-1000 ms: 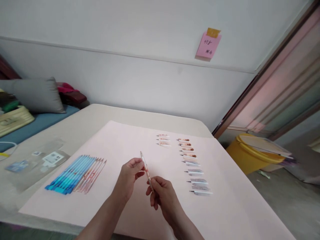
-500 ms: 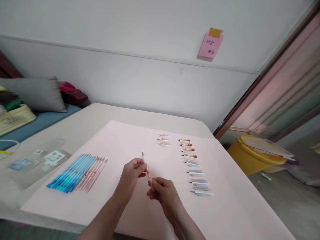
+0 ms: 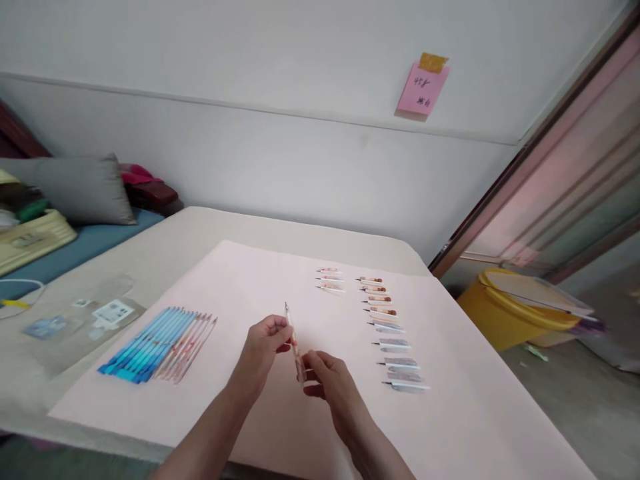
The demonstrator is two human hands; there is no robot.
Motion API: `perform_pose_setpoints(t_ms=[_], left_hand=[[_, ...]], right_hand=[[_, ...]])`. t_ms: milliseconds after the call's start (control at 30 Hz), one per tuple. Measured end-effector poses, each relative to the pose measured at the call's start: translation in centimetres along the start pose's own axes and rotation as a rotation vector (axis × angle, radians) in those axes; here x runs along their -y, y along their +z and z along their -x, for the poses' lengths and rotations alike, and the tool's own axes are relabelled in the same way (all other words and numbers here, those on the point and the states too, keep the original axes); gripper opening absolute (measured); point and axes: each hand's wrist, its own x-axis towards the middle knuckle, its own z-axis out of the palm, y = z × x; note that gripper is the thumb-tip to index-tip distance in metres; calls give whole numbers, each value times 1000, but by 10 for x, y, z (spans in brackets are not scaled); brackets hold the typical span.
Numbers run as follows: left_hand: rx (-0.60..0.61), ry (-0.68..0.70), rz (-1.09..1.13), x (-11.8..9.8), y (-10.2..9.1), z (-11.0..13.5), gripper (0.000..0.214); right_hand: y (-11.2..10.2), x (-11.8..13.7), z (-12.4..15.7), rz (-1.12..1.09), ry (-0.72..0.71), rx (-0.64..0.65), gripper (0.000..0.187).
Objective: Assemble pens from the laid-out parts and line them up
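Note:
A thin pen (image 3: 293,340) with a pink patterned barrel is held tilted above the pink paper sheet (image 3: 240,287), tip pointing up and away. My left hand (image 3: 264,350) pinches its upper half between thumb and fingers. My right hand (image 3: 333,387) grips its lower end. To the left on the sheet lies a tight row of blue and pink pens (image 3: 157,345). To the right lie two columns of small pen caps (image 3: 387,327), pink ones farther away and blue ones nearer.
The sheet covers a beige table (image 3: 165,243). Clear plastic packaging (image 3: 85,317) lies at the table's left. A grey cushion (image 3: 80,190) and a basket sit on a bench at far left. A yellow bucket (image 3: 505,310) stands on the floor at right. A pink note (image 3: 423,87) hangs on the wall.
My right hand has slid slightly down the pen and its fingers have loosened a little. The pen stays in both hands, nearly in the same place.

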Motion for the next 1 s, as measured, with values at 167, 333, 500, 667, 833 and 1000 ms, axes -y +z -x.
perform_pose_setpoints(t_ms=[167, 333, 500, 667, 833, 1000], left_hand=[[-149, -45, -885, 0, -36, -19, 7], [-318, -227, -1376, -3, -86, -31, 17], [-324, -267, -1461, -3, -108, -31, 26], [-295, -275, -1511, -3, -118, -31, 27], [-297, -312, -1524, -3, -127, -32, 31], [-292, -348, -1521, -3, -128, -33, 31]], right_hand=[[-5, -3, -3, 17, 1, 7, 36], [-4, 1, 0, 7, -3, 20, 30], [-6, 5, 0, -12, -13, 19, 25], [-11, 9, 0, -8, -20, 18, 24], [-13, 11, 3, -27, -33, 14, 23], [-15, 11, 2, -17, -39, 16, 23]])
